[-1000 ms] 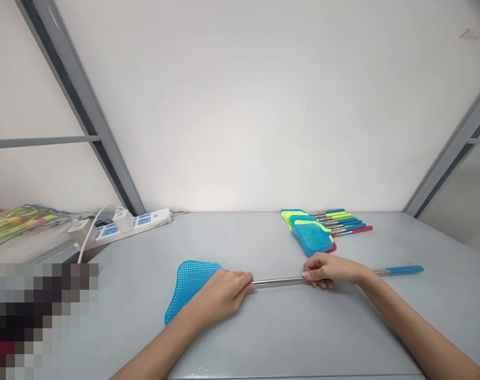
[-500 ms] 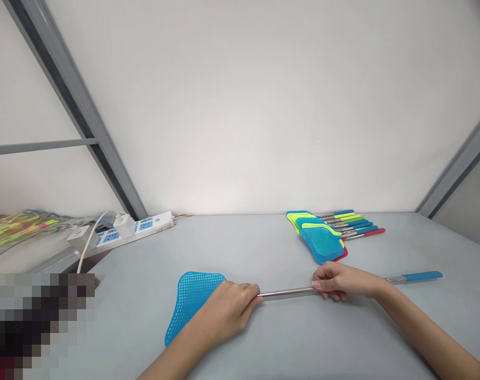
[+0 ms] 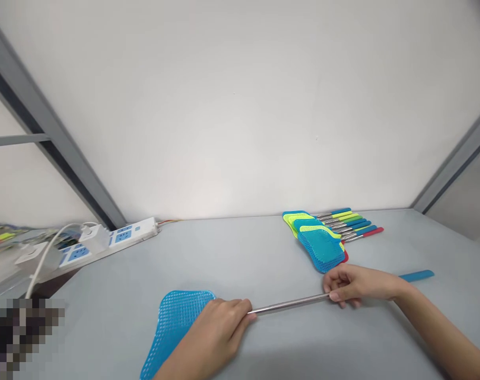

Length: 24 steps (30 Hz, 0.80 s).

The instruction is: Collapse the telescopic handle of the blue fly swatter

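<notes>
On the grey worktop (image 3: 240, 253), a blue fly swatter (image 3: 174, 327) is gripped by its steel shaft (image 3: 291, 304) in the closed left hand (image 3: 212, 338) and right hand (image 3: 354, 285); more swatters (image 3: 319, 243) are stacked at one o'clock.

Bare skin on both arms, nothing worn in view. L forearm (image 3: 176, 367) & R forearm (image 3: 441, 327) slim, tapering to narrow wrists, cut off by frame edge. L hand (image 3: 212, 332) & R hand (image 3: 356, 285) slender; R fingers (image 3: 337, 295) w/ short plain nails.
</notes>
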Motion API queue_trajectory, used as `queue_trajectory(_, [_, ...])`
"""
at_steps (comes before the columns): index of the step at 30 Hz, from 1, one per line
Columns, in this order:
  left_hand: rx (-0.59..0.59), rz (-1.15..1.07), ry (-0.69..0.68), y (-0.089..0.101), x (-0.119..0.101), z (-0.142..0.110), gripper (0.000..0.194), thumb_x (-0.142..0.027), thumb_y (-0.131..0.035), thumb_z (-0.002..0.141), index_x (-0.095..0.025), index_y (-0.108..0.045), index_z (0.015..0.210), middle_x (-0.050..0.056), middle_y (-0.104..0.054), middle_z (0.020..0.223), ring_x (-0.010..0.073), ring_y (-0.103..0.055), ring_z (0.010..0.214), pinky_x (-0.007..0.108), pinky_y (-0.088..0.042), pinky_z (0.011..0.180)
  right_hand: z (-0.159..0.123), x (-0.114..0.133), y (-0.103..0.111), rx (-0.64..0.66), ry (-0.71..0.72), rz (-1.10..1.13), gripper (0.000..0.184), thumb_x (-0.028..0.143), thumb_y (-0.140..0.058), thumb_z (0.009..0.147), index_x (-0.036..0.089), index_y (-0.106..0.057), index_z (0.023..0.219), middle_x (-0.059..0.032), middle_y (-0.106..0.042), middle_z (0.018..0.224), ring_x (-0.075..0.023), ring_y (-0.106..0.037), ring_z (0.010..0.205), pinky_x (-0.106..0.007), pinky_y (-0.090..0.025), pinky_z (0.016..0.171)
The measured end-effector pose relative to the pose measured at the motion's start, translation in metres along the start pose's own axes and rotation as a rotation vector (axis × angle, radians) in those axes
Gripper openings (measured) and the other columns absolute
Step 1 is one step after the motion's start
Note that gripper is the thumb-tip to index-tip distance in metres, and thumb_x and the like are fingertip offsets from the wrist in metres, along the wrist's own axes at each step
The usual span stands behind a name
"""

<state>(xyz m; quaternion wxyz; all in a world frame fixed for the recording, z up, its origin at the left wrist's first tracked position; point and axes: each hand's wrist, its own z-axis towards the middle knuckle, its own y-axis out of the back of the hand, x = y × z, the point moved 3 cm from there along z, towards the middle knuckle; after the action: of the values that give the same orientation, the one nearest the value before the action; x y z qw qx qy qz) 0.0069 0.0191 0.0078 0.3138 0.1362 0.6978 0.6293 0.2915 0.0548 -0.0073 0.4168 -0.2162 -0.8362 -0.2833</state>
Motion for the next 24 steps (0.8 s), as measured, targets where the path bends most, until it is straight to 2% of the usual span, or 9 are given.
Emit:
queue_trajectory(9, [0.086,-0.07,-0.011,-0.006,0.005,0.004,0.031,-0.035,-0.023,0.088,-0.022,-0.046,0.072,-0.001,-0.058,0.068,0.0148,-0.053,0.062,0.025,-0.032,0.056,0.002,0.005,0.003,0.004,-0.029,0.052,0.033,0.044,-0.055,0.072,0.014,-0.054,0.084,0.0001,-0.055,0.064,-0.0041,-0.041,0.043,-0.016,-0.03,0.041])
queue_trajectory(19, [0.081,-0.134,0.012,-0.005,0.006,0.007,0.031,-0.033,-0.024,0.088,-0.022,-0.049,0.074,-0.001,-0.056,0.066,0.0135,-0.05,0.061,0.025,-0.032,0.06,0.0,-0.001,0.005,-0.031,-0.125,0.128,0.037,0.048,-0.045,0.077,0.015,-0.052,0.091,-0.003,-0.058,0.067,-0.0067,-0.046,0.046,-0.018,-0.03,0.041])
queue_trajectory(24, [0.076,-0.148,0.012,0.0,0.009,0.011,0.033,-0.032,-0.023,0.088,-0.02,-0.047,0.07,-0.001,-0.054,0.063,0.0126,-0.049,0.057,0.025,-0.031,0.057,0.001,0.001,0.002,-0.011,-0.108,0.144,0.038,0.049,-0.043,0.078,0.014,-0.051,0.088,-0.0029,-0.058,0.066,-0.0065,-0.044,0.045,-0.019,-0.032,0.042])
